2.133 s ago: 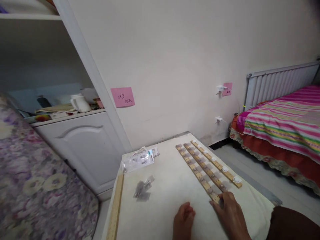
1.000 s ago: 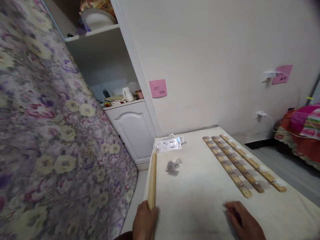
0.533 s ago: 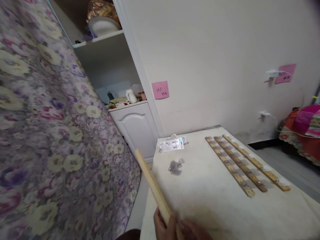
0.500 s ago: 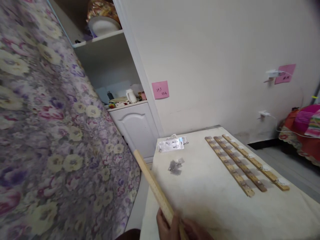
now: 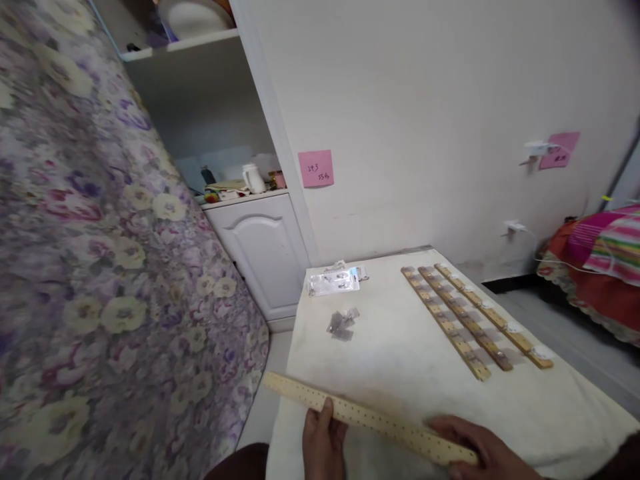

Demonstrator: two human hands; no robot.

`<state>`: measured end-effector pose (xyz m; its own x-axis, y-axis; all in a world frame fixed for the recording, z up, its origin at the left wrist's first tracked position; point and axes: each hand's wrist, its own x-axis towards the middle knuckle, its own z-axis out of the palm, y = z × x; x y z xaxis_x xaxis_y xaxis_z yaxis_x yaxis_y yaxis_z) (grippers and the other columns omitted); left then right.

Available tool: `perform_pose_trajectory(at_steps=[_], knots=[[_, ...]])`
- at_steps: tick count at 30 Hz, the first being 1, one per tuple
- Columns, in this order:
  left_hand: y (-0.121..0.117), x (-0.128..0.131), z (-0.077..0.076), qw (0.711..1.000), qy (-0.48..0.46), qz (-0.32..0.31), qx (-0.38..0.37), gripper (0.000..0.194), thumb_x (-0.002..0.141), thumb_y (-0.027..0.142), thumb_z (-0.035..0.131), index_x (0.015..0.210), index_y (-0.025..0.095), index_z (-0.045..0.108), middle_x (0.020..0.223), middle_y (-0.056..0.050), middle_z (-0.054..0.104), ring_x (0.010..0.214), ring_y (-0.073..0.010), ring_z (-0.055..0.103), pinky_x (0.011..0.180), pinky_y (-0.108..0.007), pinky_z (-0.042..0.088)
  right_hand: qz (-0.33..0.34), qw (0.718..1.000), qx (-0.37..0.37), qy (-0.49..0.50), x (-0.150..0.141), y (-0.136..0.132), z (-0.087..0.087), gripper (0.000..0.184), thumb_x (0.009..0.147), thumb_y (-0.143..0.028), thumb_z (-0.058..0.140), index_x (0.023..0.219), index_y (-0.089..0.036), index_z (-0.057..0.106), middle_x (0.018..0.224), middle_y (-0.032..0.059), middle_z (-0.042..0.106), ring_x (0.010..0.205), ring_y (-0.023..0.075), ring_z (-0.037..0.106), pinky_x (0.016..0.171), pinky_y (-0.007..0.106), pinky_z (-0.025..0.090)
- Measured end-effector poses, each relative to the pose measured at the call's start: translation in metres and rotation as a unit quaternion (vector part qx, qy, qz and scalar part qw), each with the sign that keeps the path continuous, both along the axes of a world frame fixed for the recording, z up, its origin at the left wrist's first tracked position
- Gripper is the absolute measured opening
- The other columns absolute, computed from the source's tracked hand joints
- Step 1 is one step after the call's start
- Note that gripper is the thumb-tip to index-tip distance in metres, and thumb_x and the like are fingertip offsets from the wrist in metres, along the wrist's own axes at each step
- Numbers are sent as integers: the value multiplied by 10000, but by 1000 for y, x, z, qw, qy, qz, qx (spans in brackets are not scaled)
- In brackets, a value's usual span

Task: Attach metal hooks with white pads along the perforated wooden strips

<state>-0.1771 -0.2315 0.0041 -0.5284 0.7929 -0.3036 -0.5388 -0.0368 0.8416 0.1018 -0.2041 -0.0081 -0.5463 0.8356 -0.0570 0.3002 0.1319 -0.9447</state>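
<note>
A long pale wooden strip with rows of small holes (image 5: pixel 373 419) is held just above the near part of the table. My left hand (image 5: pixel 324 437) grips it left of its middle, thumb on top and fingers underneath. Around its right end my right hand (image 5: pixel 483 448) is closed. The strip's left end sticks out past the table edge. Farther up the table lie several small clear plastic bags (image 5: pixel 343 323) and a clear plastic package with small earring-like pieces (image 5: pixel 334 281).
Three wooden strips carrying small clear packets, the middle one (image 5: pixel 465 317) darker, lie on the right of the cloth-covered table (image 5: pixel 385 360). A floral curtain (image 5: pixel 125 267) hangs at left. Behind are a white cabinet (image 5: pixel 257 247) and a wall; a bed (image 5: pixel 600 267) stands at right.
The strip has swung from pointing steeply away to lying nearly crosswise, its holed face now showing. My right hand has moved right to the strip's end; the view has shifted slightly.
</note>
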Motion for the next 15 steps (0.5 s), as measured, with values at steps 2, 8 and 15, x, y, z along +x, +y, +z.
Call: perform_pose_trajectory(at_steps=[2,8,15], knots=[[1,3,-4,1000,-19,-19,-14,199,761,283,659,899,213,534,888,-37,685,854,-202,680,807,-347,558,-50,995,59,-60,10,4,1,499,618,-247,637,1117,-243,632,953,46,678,896,236,633,804,309,502],[3,17,-2,994,-71,-72,-32,229,740,229,687,913,184,544,902,-65,721,876,-220,701,873,-381,535,-97,970,164,-150,28,14,0,216,771,-296,538,958,-279,645,956,31,633,877,210,604,789,294,486],[-7,10,6,954,23,-266,-139,343,724,450,700,821,150,565,753,-92,728,624,-165,683,588,-246,505,-110,958,216,-152,58,33,-18,299,825,-398,551,1045,-233,667,1030,102,661,985,271,583,894,402,447]])
